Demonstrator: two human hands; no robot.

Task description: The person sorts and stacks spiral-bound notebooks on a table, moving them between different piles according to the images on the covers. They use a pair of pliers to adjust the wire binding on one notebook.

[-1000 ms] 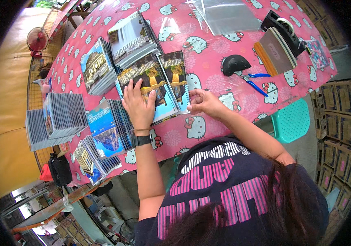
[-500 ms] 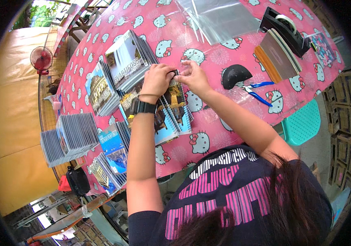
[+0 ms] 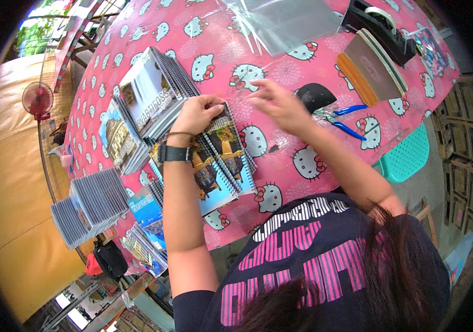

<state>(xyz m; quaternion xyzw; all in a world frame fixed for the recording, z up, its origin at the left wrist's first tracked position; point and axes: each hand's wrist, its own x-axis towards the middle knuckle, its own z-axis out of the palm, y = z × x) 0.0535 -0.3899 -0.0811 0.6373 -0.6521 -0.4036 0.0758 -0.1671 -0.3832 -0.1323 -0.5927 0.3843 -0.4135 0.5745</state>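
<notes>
My left hand (image 3: 195, 114), with a dark watch on its wrist, pinches the top end of a spiral notebook (image 3: 222, 130) with a yellow, black and blue cover. More such spiral notebooks (image 3: 208, 182) lie beside it, partly under my left forearm. My right hand (image 3: 281, 105) is up and to the right of the notebooks, apart from them, slightly blurred, its fingers stretched out and apart. A black semicircular object (image 3: 315, 97) and blue-handled pliers (image 3: 349, 119) lie just past it.
Stacked spiral notebooks (image 3: 148, 99) stand at the upper left, with more piles (image 3: 95, 196) at the left edge. Clear plastic sheets (image 3: 286, 25) lie at the far side. A tape dispenser (image 3: 377, 30) and brown boards (image 3: 372, 66) sit at the right. A green stool (image 3: 408, 155) stands beside the table.
My right hand has moved away from the notebook's top end toward the right. My left hand stays at that end, its fingers still closed. The whole view has shifted slightly.
</notes>
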